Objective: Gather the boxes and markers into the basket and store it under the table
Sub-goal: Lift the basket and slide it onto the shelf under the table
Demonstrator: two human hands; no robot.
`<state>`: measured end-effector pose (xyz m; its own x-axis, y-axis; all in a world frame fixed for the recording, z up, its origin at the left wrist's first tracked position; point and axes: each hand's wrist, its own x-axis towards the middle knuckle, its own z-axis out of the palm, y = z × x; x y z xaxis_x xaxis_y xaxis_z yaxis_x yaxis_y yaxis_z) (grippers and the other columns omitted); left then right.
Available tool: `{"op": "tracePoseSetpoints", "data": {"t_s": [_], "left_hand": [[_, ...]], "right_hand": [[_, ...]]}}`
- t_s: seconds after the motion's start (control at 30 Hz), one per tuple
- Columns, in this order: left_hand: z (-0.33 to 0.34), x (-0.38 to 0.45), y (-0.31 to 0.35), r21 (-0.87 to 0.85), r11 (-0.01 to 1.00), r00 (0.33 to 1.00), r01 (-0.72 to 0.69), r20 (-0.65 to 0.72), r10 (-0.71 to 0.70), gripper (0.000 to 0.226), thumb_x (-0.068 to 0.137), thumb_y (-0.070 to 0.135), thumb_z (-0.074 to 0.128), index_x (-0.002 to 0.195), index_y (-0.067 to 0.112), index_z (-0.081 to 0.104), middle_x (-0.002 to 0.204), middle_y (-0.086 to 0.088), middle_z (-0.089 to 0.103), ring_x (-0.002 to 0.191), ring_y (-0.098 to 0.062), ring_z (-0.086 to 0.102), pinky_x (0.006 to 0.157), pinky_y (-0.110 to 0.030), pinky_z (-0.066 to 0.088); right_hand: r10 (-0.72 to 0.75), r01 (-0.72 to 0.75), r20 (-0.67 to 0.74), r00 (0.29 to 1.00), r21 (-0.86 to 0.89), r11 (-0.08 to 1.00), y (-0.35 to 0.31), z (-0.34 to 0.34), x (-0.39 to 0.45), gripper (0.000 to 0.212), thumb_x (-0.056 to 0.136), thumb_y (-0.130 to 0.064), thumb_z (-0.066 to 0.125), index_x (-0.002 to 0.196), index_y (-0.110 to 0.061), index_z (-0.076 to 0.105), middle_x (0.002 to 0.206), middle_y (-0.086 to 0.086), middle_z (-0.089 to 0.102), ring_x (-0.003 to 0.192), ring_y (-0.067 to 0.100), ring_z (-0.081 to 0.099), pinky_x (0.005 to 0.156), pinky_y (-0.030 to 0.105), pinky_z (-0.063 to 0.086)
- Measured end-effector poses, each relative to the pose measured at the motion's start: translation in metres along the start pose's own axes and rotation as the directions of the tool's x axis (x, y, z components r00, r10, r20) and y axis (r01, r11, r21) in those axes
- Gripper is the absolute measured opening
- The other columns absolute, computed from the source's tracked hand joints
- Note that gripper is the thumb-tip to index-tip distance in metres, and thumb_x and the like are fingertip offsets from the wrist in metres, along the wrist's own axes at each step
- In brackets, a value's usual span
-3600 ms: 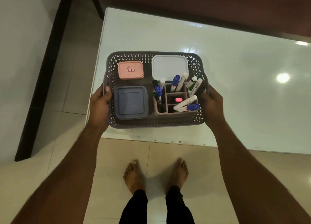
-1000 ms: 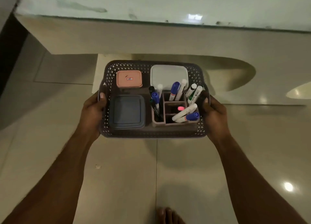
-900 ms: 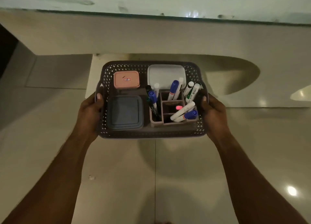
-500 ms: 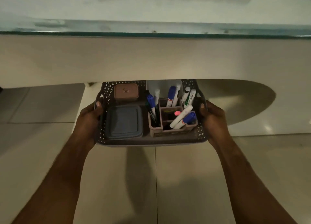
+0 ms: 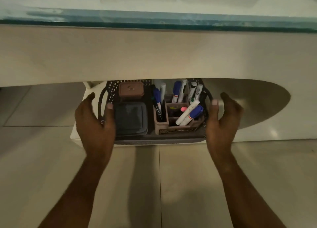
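The dark perforated basket (image 5: pixel 154 141) sits on a white base under the table, its far end hidden by the table's front panel (image 5: pixel 154 56). It holds a pink box (image 5: pixel 131 89), a blue-grey box (image 5: pixel 131 118) and a brown organizer (image 5: pixel 173 130) with several markers (image 5: pixel 187 113); only a sliver of the white box shows. My left hand (image 5: pixel 96 123) is spread around the left handle, thumb over the rim, not clenched. My right hand (image 5: pixel 223 121) is spread just beside the right end, holding nothing.
The table's greenish glass edge (image 5: pixel 154 20) runs across the top, with the beige panel below it. The white base (image 5: pixel 75 135) sticks out left of the basket. Beige floor tiles (image 5: pixel 154 185) lie in front, under my forearms.
The basket went down from the tabletop and in under the table. Over the last half second it settled on the white base and both hands loosened from its handles.
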<state>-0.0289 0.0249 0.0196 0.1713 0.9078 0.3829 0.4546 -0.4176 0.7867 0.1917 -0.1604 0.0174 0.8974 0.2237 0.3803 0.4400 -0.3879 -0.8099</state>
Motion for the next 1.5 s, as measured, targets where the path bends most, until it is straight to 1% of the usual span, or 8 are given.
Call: {"op": "tracePoseSetpoints", "data": {"t_s": [0.1, 0.23, 0.33, 0.43, 0.7, 1.03, 1.33, 1.5], "left_hand": [[0.008, -0.042, 0.007, 0.219, 0.888, 0.911, -0.404, 0.176, 0.372, 0.06, 0.102, 0.041, 0.048, 0.147, 0.001, 0.046, 0.149, -0.021, 0.051, 0.144, -0.032, 0.042, 0.122, -0.048, 0.032], [0.022, -0.073, -0.004, 0.361, 0.723, 0.804, -0.589, 0.351, 0.48, 0.068, 0.105, 0.048, 0.032, 0.151, -0.001, 0.04, 0.158, -0.022, 0.043, 0.152, -0.031, 0.031, 0.13, -0.046, 0.014], [0.024, -0.076, -0.01, 0.461, 0.657, 0.802, -0.596, 0.375, 0.465, 0.071, 0.105, 0.052, 0.026, 0.153, 0.0, 0.036, 0.16, -0.022, 0.039, 0.153, -0.033, 0.028, 0.129, -0.045, 0.01], [0.03, -0.073, -0.012, 0.534, 0.62, 0.818, -0.574, 0.386, 0.426, 0.073, 0.105, 0.054, 0.02, 0.155, 0.001, 0.03, 0.163, -0.023, 0.033, 0.154, -0.033, 0.021, 0.129, -0.046, 0.006], [0.054, -0.055, -0.005, 0.553, 0.679, 0.876, -0.483, 0.303, 0.376, 0.068, 0.106, 0.045, 0.03, 0.158, 0.001, 0.024, 0.165, -0.022, 0.025, 0.156, -0.034, 0.016, 0.128, -0.053, 0.015], [0.077, -0.024, -0.007, 0.546, 0.66, 0.856, -0.517, 0.308, 0.415, 0.074, 0.108, 0.046, 0.036, 0.161, 0.0, 0.013, 0.168, -0.024, 0.016, 0.158, -0.036, 0.011, 0.129, -0.054, 0.014], [0.085, -0.007, -0.007, 0.534, 0.659, 0.848, -0.529, 0.36, 0.388, 0.084, 0.106, 0.059, 0.024, 0.162, 0.004, -0.006, 0.171, -0.019, -0.003, 0.16, -0.033, -0.003, 0.131, -0.048, 0.004], [0.081, -0.012, -0.007, 0.521, 0.651, 0.833, -0.552, 0.381, 0.401, 0.085, 0.105, 0.062, 0.015, 0.162, 0.002, -0.003, 0.171, -0.02, -0.004, 0.16, -0.032, -0.005, 0.131, -0.047, 0.001]], "right_hand": [[-0.347, 0.331, -0.058, 0.936, -0.185, 0.925, -0.012, -0.001, -0.05, 0.06, 0.099, -0.039, 0.052, 0.143, 0.001, 0.05, 0.147, 0.022, 0.048, 0.141, 0.036, 0.037, 0.119, 0.033, 0.03], [-0.437, 0.472, 0.179, 0.881, -0.389, 0.791, -0.006, 0.016, -0.096, 0.083, 0.096, -0.054, 0.045, 0.155, 0.0, 0.022, 0.163, 0.021, 0.019, 0.152, 0.039, 0.018, 0.125, 0.056, 0.019], [-0.379, 0.449, 0.241, 0.893, -0.499, 0.741, 0.001, 0.025, -0.096, 0.086, 0.1, -0.061, 0.032, 0.157, 0.001, 0.015, 0.166, 0.023, 0.007, 0.157, 0.037, 0.004, 0.127, 0.057, 0.01], [-0.334, 0.451, 0.303, 0.892, -0.58, 0.678, 0.004, 0.03, -0.092, 0.086, 0.101, -0.064, 0.02, 0.158, 0.001, 0.017, 0.167, 0.025, 0.006, 0.156, 0.039, 0.004, 0.127, 0.056, 0.004], [-0.312, 0.452, 0.329, 0.891, -0.603, 0.657, 0.0, 0.053, -0.066, 0.086, 0.103, -0.064, 0.013, 0.161, -0.002, 0.012, 0.168, 0.025, 0.007, 0.157, 0.04, 0.006, 0.127, 0.058, 0.009], [-0.342, 0.515, 0.389, 0.855, -0.559, 0.65, 0.0, 0.077, -0.027, 0.084, 0.102, -0.064, 0.009, 0.162, -0.005, 0.002, 0.17, 0.022, 0.001, 0.158, 0.038, 0.002, 0.127, 0.058, 0.007], [-0.353, 0.534, 0.408, 0.842, -0.54, 0.65, 0.0, 0.086, -0.012, 0.083, 0.103, -0.062, 0.019, 0.163, -0.007, 0.0, 0.171, 0.018, 0.0, 0.159, 0.034, 0.001, 0.128, 0.058, 0.006], [-0.375, 0.568, 0.43, 0.821, -0.556, 0.607, 0.006, 0.082, -0.024, 0.083, 0.104, -0.06, 0.022, 0.162, -0.005, 0.001, 0.171, 0.019, 0.0, 0.159, 0.035, 0.0, 0.127, 0.059, 0.006]]}}
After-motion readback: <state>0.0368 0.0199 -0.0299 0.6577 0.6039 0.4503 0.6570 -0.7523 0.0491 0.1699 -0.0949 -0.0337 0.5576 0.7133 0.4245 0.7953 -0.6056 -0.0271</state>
